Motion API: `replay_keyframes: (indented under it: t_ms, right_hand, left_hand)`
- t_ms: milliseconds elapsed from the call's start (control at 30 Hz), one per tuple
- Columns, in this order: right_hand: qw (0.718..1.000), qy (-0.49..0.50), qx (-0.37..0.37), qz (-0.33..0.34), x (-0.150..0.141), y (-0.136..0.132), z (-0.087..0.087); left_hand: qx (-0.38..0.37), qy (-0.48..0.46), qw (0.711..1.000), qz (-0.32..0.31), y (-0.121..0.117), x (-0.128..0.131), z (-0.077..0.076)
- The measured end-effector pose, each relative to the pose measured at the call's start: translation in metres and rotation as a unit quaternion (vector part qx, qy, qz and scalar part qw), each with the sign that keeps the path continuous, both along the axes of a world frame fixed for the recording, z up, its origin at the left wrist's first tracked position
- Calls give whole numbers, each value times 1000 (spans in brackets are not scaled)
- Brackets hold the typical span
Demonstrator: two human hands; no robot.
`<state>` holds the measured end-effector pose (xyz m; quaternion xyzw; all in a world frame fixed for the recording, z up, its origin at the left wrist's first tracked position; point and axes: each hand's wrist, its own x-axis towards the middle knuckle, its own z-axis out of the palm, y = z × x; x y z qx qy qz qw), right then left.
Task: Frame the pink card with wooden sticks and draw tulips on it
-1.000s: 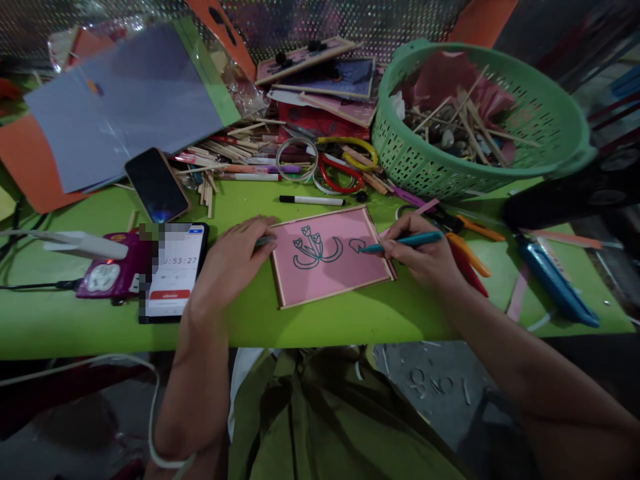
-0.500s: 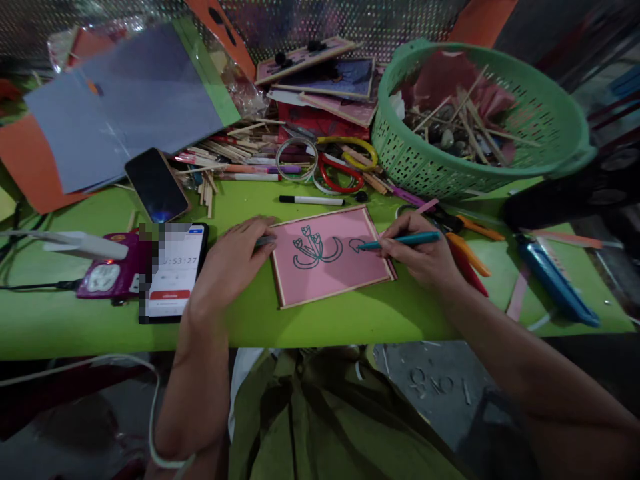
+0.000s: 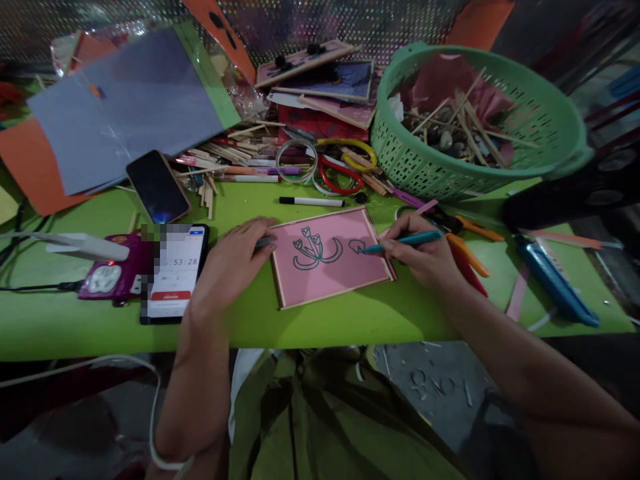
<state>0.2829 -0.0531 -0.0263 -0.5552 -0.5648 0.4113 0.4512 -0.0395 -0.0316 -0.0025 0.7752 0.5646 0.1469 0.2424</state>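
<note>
A pink card (image 3: 325,280) edged with thin wooden sticks lies at a slight tilt on the green table. Dark green lines on it form a bunch of tulip-like flowers, with a small rounded outline near the right edge. My right hand (image 3: 420,250) pinches a teal marker (image 3: 417,239), its tip at that small outline. At the card's left edge rests my left hand (image 3: 240,257), fingers closed around a short, dark marker cap (image 3: 265,242) that pokes out towards the card. Most of the cap is hidden.
Behind the card lie a white marker (image 3: 313,201), scissors (image 3: 343,175) and many sticks. A green basket (image 3: 450,167) stands back right. Left are two phones (image 3: 157,187), a purple power strip (image 3: 110,270) and coloured sheets (image 3: 135,113). Orange-handled pliers (image 3: 467,253) lie right.
The marker tip has moved slightly to the right, and the small outline has gained a bit more line. My left hand and the card have stayed in place.
</note>
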Motion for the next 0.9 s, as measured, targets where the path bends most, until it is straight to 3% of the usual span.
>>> replay_keyframes:
  t_ms: [900]
  right_hand:
    - [1000,-1,-9,20,-3,2,-2]
  left_hand:
    - [-7,9,1000,0,3,-3,-2]
